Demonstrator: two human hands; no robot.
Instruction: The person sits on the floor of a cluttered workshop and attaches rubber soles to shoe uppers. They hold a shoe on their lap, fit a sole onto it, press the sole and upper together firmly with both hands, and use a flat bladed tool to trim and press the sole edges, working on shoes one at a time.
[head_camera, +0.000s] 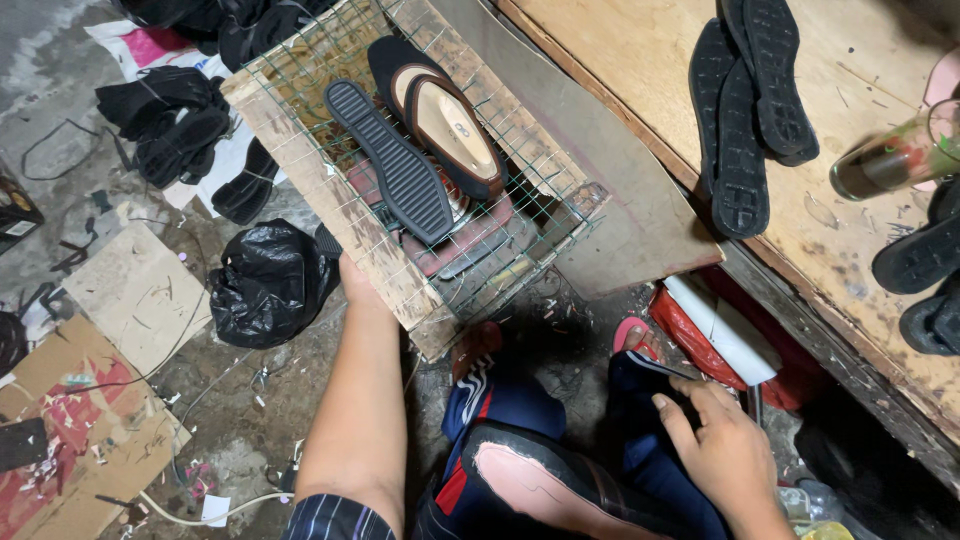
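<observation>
A wooden workbench (800, 215) fills the upper right, black rubber outsoles (745, 110) laid flat on it, tread up, within reach; beside it a wire-mesh rack in a wooden frame (300, 170) is tilted toward the seated person, so that a ribbed black outsole (392, 165) and a dark slip-on shoe with tan insole (445, 120) lie on the mesh, apart from the floor's scraps; the left hand (352, 275) is pressed to the frame's lower edge, its fingers hidden, so its grip cannot be told; the right hand (722, 440) rests loosely on the knee, grasping nothing.
</observation>
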